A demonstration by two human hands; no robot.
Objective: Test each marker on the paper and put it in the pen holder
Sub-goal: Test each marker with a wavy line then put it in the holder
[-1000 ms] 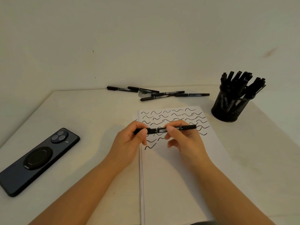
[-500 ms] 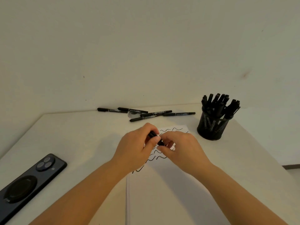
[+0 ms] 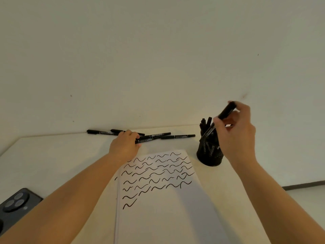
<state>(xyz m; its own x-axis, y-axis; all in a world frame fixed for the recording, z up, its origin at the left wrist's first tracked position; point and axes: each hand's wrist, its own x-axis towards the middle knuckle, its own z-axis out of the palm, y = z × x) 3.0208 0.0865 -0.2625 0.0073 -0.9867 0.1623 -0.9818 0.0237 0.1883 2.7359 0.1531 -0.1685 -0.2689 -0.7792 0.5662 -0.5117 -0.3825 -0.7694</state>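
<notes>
Right-hand grip: right hand (image 3: 234,132) pinches one black marker (image 3: 223,117) between thumb and fingers, tilted, lower end dipping into the pen holder (image 3: 210,155).
Left-hand grip: left hand (image 3: 125,145) has its fingers curled over a loose marker (image 3: 150,139) in the row at the back of the table (image 3: 52,155); looks gripped, not yet lifted.
Change: a second ago both hands held one marker level above the paper (image 3: 163,199); half a second ago they were closed together on it, likely capping. Now the hands are well apart.
Paper: rows of black squiggles, newest presumably lowest left.
Holder: already crowded with markers.
Remaining: several loose markers by the wall.
Meaning: one test cycle is closing while the next starts.
Aside: phone (image 3: 15,206) at left edge, untouched.
</notes>
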